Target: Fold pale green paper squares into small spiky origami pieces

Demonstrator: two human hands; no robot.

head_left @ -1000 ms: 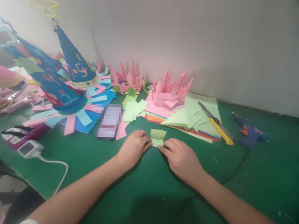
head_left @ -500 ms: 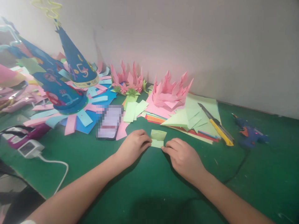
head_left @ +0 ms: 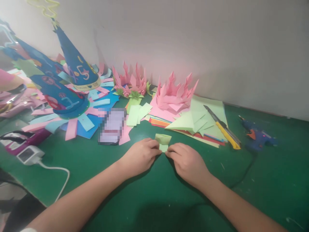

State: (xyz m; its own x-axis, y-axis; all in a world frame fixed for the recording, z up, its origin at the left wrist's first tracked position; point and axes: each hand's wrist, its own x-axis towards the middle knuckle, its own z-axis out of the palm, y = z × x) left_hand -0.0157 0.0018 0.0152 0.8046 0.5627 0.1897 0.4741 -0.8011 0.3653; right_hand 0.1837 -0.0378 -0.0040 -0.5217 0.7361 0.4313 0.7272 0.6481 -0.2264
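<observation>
A small light-green piece of paper [head_left: 163, 139] with a crosswise crease lies on the green table, its far half tilted up. My left hand [head_left: 142, 154] grips the near left corner between thumb and fingers. At the near right corner, my right hand [head_left: 184, 158] pinches the paper the same way. The fingertips of both hands are close together and cover part of the near edge. Just beyond is a stack of coloured paper [head_left: 212, 138] with folded light-green pieces [head_left: 181, 121] on top.
Two pink paper crowns [head_left: 175, 96] stand near the wall. Blue cone hats [head_left: 72, 58] are at the left, beside a phone [head_left: 112, 125] and a white device with a cable [head_left: 29, 155]. A yellow utility knife [head_left: 228, 134] and a blue glue gun [head_left: 259, 137] lie at the right.
My left hand has slid right along the paper's near edge, towards my right hand. Less of the paper's near half shows between the fingertips. The view has shifted slightly.
</observation>
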